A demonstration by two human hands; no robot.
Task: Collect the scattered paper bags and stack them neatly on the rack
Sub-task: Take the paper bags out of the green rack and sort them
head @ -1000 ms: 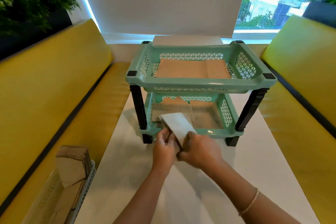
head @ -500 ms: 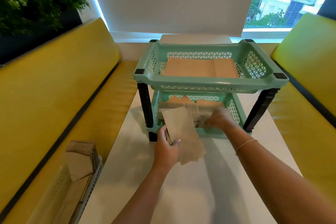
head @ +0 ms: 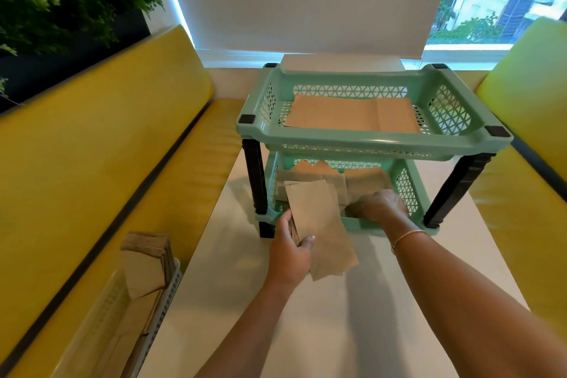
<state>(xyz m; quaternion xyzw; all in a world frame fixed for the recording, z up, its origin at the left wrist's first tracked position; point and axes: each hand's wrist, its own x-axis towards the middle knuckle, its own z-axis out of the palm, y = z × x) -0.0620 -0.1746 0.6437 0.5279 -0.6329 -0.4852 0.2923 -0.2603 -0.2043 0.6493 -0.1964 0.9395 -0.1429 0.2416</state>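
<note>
A mint-green two-tier rack (head: 371, 144) with black legs stands on the white table (head: 337, 316). Flat brown paper bags (head: 349, 115) lie in its top tray. More brown bags (head: 334, 176) lie loosely in the bottom tray. My left hand (head: 290, 250) grips a small stack of brown paper bags (head: 320, 228) just in front of the lower tray, tilted toward it. My right hand (head: 379, 204) reaches into the lower tray and rests on the bags there; its fingertips are hidden inside.
Yellow bench seats (head: 101, 163) run along both sides of the table. A light crate (head: 144, 310) with upright brown bags sits on the left bench. A dark planter with greenery (head: 61, 0) stands behind the left backrest. A window blind hangs beyond the rack.
My right hand let go of the stack and moved forward into the lower tray. My left hand kept the stack and turned it flatter toward the rack.
</note>
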